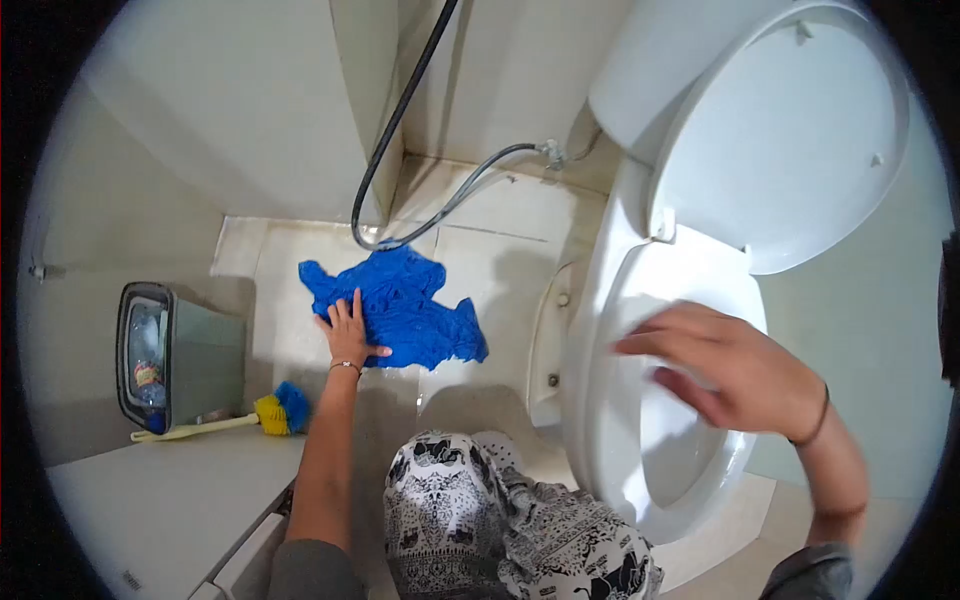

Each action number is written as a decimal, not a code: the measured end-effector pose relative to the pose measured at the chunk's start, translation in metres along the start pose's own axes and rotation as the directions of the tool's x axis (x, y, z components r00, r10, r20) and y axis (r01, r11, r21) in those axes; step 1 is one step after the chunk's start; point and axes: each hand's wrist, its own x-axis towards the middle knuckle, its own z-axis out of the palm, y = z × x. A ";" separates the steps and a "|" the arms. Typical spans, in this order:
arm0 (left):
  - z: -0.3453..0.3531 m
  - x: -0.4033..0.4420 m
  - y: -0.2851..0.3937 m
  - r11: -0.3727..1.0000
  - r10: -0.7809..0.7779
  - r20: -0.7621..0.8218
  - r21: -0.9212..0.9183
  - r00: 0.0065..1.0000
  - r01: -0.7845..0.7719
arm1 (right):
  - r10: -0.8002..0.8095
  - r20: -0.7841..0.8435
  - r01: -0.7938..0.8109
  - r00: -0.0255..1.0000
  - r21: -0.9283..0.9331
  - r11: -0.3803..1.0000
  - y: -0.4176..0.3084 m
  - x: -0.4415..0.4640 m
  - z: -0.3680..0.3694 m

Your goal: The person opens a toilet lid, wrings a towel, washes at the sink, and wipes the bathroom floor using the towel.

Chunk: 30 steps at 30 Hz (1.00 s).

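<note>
A crumpled blue cloth [410, 305] lies spread on the wet-looking tiled floor. My left hand [350, 332] presses on its left part with the fingers spread and the thumb apart. Over the toilet bowl, my right hand [725, 370] hangs in the air, fingers loosely bent and slightly blurred, with nothing visible in it. Below that hand is the white toilet [612, 430], its seat down and its lid [790, 140] raised against the tank.
A bin [208, 350] holding rubbish stands at the left, beside a yellow and blue toilet brush [272, 410]. A dark hose [400, 120] loops down to the cloth's upper edge from a wall valve [552, 152]. My knees [440, 500] are at the bottom.
</note>
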 end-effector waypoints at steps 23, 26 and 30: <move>0.022 0.000 0.080 0.953 0.235 0.013 -0.199 0.972 -0.228 | 0.952 -0.269 -0.287 -0.145 0.932 0.220 0.037 -0.221 0.199; 0.019 0.036 0.106 0.934 0.268 -0.059 -0.229 0.962 -0.274 | 0.948 -0.282 -0.308 -0.150 0.924 0.226 0.038 -0.231 0.207; 0.011 0.072 0.138 0.934 0.260 -0.012 -0.250 0.965 -0.255 | 0.925 -0.375 -0.461 -0.059 0.832 0.308 0.032 -0.223 0.196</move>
